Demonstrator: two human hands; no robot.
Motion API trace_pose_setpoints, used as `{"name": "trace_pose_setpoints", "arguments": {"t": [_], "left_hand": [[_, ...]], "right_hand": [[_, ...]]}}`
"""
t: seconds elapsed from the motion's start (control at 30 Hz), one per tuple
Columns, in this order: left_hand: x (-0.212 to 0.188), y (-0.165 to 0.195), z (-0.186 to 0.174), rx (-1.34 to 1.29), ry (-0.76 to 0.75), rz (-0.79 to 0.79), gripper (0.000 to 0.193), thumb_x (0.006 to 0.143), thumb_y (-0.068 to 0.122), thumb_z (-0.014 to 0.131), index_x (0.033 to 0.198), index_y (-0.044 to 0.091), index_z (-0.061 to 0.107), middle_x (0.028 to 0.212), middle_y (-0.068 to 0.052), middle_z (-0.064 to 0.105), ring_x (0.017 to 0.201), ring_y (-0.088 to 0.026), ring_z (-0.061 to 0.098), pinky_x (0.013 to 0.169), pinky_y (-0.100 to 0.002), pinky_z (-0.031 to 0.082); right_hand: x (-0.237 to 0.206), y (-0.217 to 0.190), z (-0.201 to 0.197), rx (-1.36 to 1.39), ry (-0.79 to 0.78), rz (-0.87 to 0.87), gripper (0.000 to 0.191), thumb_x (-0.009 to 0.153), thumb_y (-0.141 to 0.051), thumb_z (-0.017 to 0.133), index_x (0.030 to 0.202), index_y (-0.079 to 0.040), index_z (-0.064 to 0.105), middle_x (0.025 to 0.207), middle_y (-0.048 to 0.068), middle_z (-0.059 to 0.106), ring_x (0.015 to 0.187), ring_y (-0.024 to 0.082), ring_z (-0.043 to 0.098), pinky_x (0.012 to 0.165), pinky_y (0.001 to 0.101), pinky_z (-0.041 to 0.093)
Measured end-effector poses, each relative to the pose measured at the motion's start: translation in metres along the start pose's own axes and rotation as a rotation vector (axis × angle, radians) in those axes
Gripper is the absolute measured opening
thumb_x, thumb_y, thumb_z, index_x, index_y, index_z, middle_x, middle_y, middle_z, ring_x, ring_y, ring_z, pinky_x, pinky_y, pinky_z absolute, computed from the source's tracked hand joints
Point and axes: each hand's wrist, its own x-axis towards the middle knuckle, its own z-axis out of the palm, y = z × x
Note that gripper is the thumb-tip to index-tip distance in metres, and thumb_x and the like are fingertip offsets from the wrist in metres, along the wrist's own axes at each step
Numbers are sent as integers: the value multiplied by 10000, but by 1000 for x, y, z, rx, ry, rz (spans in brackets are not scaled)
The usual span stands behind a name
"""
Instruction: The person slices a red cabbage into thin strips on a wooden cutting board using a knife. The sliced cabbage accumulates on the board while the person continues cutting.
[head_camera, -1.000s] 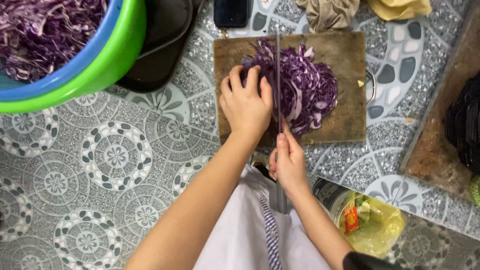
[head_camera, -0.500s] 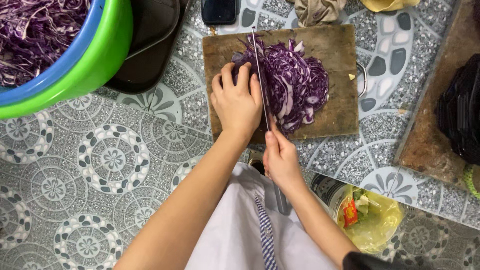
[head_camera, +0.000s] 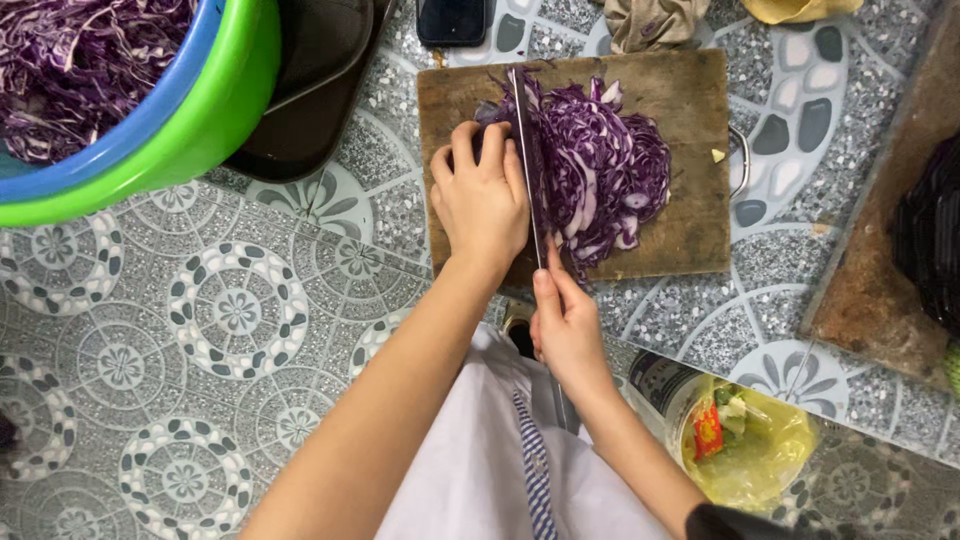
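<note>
At centre frame, the right hand (head_camera: 568, 325) closes on a knife (head_camera: 528, 165) slicing red cabbage (head_camera: 600, 170) on a wooden board (head_camera: 690, 215), the left hand (head_camera: 482, 195) gripping a small uncut remnant; a heaped tub (head_camera: 180, 120) sits upper left.

There is a single view, from a camera on the person's head, looking almost straight down at the patterned tile floor (head_camera: 200, 330). It sits close above both forearms, with the wooden cutting board (head_camera: 690, 150) at top centre and a green basin (head_camera: 215, 110) cut off at the upper left corner.
</note>
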Motion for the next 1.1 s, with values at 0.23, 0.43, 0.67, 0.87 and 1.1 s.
{"name": "trace_pose_setpoints", "arguments": {"t": [0.23, 0.43, 0.67, 0.87, 1.1], "left_hand": [[-3, -3, 0, -10, 14, 70, 238, 1013, 265, 556, 1222, 215, 656, 1340, -81, 555, 1228, -394, 501, 947, -558, 458], [-1, 0, 4, -10, 29, 17, 232, 1004, 268, 559, 1207, 218, 659, 1344, -78, 559, 1242, -380, 510, 943, -554, 458], [-2, -7, 3, -12, 10, 87, 260, 994, 260, 567, 1230, 199, 657, 1360, -98, 550, 1244, -409, 496, 939, -569, 451], [-1, -3, 6, 10, 28, 18, 222, 998, 257, 565, 1194, 207, 657, 1352, -87, 553, 1243, -391, 513, 923, -562, 473], [-1, -6, 5, -1, 28, 81, 238, 990, 255, 579, 1210, 204, 655, 1352, -89, 561, 1227, -405, 508, 915, -567, 472]], "right_hand": [[23, -19, 9, 78, 18, 42, 563, 1029, -347, 505, 1580, -276, 410, 487, -52, 403, 363, 53, 387, 324, 260, 319], [1, -4, 4, -47, 29, 19, 571, 1028, -344, 501, 1586, -288, 396, 451, -32, 421, 348, 59, 412, 326, 253, 352], [15, -11, 7, 8, 33, 99, 563, 1030, -370, 489, 1581, -299, 395, 457, -29, 413, 346, 62, 378, 322, 254, 331], [14, -20, 7, 31, 20, 118, 612, 1029, -367, 496, 1612, -313, 317, 470, -25, 419, 355, 63, 388, 326, 257, 331], [5, -7, 2, 50, 7, 126, 649, 1024, -362, 499, 1622, -308, 254, 464, -10, 416, 341, 74, 384, 319, 262, 339]]}}
